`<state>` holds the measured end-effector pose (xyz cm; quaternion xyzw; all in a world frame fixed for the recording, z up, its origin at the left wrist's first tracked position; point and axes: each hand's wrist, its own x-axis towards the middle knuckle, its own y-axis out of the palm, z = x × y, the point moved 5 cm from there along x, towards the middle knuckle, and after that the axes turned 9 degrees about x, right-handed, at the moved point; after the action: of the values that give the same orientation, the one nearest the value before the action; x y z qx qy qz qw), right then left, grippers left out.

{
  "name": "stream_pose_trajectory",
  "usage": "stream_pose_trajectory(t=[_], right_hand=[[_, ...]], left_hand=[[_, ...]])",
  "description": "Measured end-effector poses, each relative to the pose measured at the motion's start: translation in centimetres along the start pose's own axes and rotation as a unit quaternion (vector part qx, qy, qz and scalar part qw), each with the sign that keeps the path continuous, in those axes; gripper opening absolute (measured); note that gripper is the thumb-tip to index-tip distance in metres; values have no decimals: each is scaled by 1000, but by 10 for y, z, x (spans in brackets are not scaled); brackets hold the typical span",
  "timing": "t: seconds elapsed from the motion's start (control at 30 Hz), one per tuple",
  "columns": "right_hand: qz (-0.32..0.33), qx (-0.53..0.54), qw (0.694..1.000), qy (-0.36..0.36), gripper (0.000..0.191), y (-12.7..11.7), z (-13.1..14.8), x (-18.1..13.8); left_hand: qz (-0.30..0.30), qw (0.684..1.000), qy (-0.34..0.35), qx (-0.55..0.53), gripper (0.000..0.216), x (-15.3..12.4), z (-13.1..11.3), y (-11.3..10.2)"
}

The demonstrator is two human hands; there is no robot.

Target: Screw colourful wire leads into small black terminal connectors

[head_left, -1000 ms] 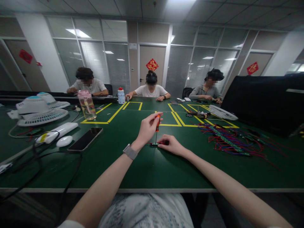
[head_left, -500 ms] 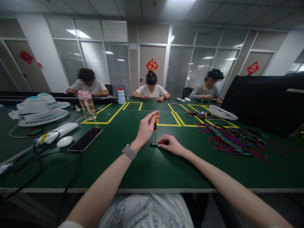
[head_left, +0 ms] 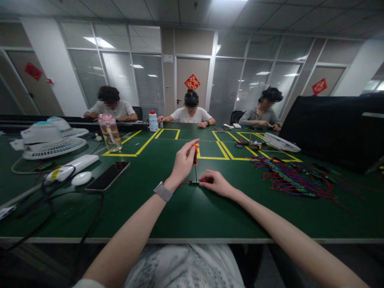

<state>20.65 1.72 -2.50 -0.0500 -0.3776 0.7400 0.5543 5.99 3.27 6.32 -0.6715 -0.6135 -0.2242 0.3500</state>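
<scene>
My left hand (head_left: 185, 160), with a watch at the wrist, is closed on the orange and black handle of a screwdriver (head_left: 195, 156). The screwdriver stands nearly upright, its tip down at a small green circuit board (head_left: 194, 182) on the table. My right hand (head_left: 216, 183) rests on the table with thumb and finger pinched at the board's right end, where red wire shows. A red wire (head_left: 181, 184) also runs out from the board's left side. The exact spot under the tip is too small to make out.
On the right lies a pile of wired circuit boards (head_left: 292, 178), near a black box-like object (head_left: 336, 132). To the left are a phone (head_left: 108, 176), a white mouse (head_left: 81, 179), a bottle (head_left: 109, 134), fans (head_left: 54, 140) and cables. Several people sit across the green table (head_left: 180, 224).
My left hand and the screwdriver handle have shifted very slightly left; my right hand stays put. The person opposite has moved one hand outward beside a small object.
</scene>
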Motion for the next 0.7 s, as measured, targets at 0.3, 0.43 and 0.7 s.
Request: stream_pose_trajectory(t=[0.3, 0.43, 0.7], right_hand=[[-3, -32, 999, -13, 16, -1, 3, -4], [-3, -28, 999, -20, 17, 0, 3, -4], [-7, -26, 999, -19, 16, 0, 3, -4]], left_hand=[[-17, 1000, 8, 21, 20, -3, -4, -2], [-22, 997, 26, 68, 22, -4, -9, -4], [22, 999, -2, -33, 26, -3, -4, 5]])
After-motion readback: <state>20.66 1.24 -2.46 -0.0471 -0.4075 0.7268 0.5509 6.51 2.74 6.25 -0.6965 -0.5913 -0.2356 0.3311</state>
